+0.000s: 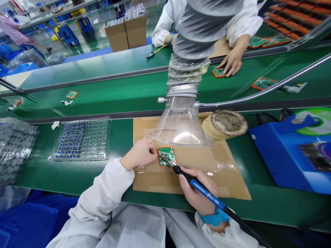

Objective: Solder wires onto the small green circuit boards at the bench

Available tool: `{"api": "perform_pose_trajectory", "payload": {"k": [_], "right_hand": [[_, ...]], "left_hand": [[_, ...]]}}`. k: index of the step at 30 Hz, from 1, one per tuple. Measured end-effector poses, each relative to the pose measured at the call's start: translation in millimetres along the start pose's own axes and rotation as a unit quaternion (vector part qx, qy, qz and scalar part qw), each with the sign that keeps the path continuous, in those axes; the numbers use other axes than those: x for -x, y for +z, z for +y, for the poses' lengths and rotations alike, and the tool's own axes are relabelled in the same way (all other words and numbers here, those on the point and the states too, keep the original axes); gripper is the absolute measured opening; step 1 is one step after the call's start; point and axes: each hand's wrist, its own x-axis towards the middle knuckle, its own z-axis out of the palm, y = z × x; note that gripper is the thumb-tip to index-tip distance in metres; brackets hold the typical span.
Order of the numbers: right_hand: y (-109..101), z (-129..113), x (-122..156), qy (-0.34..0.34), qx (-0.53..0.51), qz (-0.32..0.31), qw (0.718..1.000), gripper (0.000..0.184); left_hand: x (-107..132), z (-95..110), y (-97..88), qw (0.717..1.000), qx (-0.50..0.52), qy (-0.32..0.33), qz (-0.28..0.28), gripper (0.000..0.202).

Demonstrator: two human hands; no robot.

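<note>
A green circuit board with an orange edge lies on a brown cardboard sheet. My right hand grips a blue and black soldering iron, whose metal tip rests over the left part of the board. At the board's left edge, my left hand is closed with its fingertips pinched together; what they hold, if anything, is too small to make out. Just above the board hangs a clear fume extractor hood on a grey hose.
A clear plastic tray of small blue-ended parts lies left. Right of the hood stand a round pot-like holder and a blue machine. Across the green conveyor, a co-worker's hand touches another board.
</note>
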Motion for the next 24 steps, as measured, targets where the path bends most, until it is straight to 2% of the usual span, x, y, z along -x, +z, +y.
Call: {"api": "perform_pose_trajectory", "payload": {"k": [8,24], "right_hand": [[-0.4,-4.7,-5.3,0.001,0.0,-0.008,1.0,0.005],[-0.8,-3.5,-4.8,-0.005,-0.015,0.002,1.0,0.01]], "left_hand": [[-0.2,-0.9,0.6,1.0,0.004,0.0,0.003,0.021],[-0.4,-0.1,0.3,1.0,0.005,-0.005,0.003,0.021]]}}
